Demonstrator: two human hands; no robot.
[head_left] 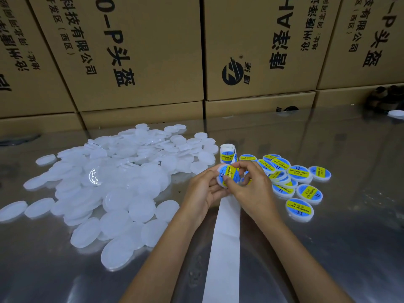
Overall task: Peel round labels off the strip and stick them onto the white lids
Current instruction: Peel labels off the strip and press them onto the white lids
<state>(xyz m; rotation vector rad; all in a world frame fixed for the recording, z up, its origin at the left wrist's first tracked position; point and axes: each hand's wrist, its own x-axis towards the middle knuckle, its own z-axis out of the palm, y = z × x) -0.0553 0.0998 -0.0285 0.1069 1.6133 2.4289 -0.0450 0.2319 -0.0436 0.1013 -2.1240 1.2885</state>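
Note:
My left hand (202, 189) holds a white lid (220, 182) from below, fingers curled round its edge. A round blue-and-yellow label (229, 174) lies on that lid. My right hand (251, 182) curls over the lid's right side, thumb and fingertips pressing on the label. The label roll (227, 152) stands upright just behind my hands. Its bare white backing strip (227, 232) runs from under my hands toward the near edge. A big heap of plain white lids (122, 178) lies to the left. Several labelled lids (299, 189) lie to the right.
The work surface is a shiny metal table (328, 248). Stacked cardboard boxes (140, 53) form a wall along the table's far edge. A single white lid (396, 113) and a dark blurred object (384, 97) sit at the far right.

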